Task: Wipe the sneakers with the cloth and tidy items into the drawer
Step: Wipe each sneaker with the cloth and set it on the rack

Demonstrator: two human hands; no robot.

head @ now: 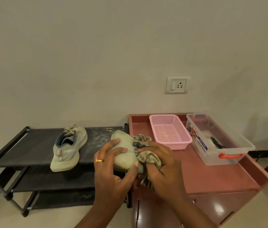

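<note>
My left hand point(111, 163) grips a pale green sneaker point(125, 145), fingers over its side and thumb under the sole, lifted between the rack and the cabinet. My right hand point(161, 162) holds a bunched striped cloth point(148, 157) against the sneaker's right side. The other pale green sneaker point(68, 148) lies on the top shelf of the black shoe rack point(31, 145), heel toward me, laces loose.
A reddish-brown cabinet point(212, 175) stands to the right of the rack, its drawer fronts point(215, 206) closed below. On its top sit a pink mesh basket point(169, 130) and a clear plastic box point(218, 140) with orange handles holding small items. A wall socket point(176, 85) is behind.
</note>
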